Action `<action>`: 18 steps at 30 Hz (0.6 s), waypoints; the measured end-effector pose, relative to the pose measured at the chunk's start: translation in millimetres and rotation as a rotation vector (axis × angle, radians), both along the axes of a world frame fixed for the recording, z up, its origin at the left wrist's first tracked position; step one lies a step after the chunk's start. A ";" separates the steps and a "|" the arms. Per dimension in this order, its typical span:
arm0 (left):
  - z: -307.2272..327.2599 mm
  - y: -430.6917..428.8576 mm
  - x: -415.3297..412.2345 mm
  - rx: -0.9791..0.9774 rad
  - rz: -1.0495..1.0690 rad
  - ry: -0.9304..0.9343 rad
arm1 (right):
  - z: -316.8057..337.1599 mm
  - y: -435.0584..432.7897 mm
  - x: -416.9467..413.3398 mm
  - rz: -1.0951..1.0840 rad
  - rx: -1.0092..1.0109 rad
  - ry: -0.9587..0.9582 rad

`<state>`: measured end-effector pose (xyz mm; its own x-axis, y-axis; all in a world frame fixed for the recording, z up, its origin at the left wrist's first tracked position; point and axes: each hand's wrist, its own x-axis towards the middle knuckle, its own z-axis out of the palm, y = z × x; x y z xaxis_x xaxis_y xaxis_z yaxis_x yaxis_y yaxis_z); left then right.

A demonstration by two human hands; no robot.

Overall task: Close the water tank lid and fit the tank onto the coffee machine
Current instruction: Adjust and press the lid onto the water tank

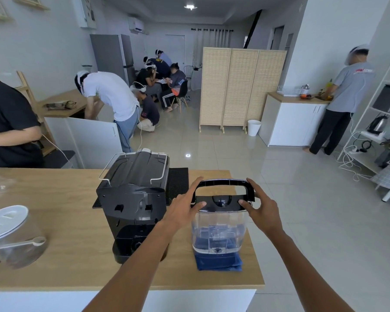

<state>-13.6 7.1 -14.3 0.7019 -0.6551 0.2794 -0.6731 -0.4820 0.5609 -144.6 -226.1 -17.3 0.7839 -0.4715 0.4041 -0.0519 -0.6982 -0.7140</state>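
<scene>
A clear plastic water tank (218,233) stands upright on a folded blue cloth (218,263) near the right end of the wooden counter. Its black lid (222,200) lies flat over the tank's top and the black carry handle (223,183) stands raised above it. My left hand (186,206) holds the lid's left side, thumb on top. My right hand (260,206) holds the right side, fingers around the handle's corner. The black coffee machine (133,199) stands just left of the tank, its back toward me.
A black drip mat (178,181) lies behind the machine. A clear jar with a white lid (7,218) and a spoon (27,243) sits at the counter's left. The counter's right edge (258,255) runs close to the tank. Several people work further back in the room.
</scene>
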 end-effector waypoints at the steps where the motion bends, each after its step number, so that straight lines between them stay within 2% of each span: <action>1: -0.2 0.0 0.7 0.002 0.008 0.001 | 0.2 -0.5 0.0 0.005 -0.003 -0.008; 10: 0.5 -0.3 1.0 0.030 0.046 -0.053 | 4.8 -2.0 3.4 0.015 -0.081 0.020; 18: 2.3 7.9 -1.3 0.052 -0.051 -0.131 | 4.8 -5.0 5.0 -0.004 -0.135 -0.002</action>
<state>-15.0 15.1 -12.0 0.6270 -0.7051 0.3312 -0.7634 -0.4714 0.4416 -139.6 -231.1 -12.5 0.7813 -0.4156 0.4657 -0.0534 -0.7879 -0.6135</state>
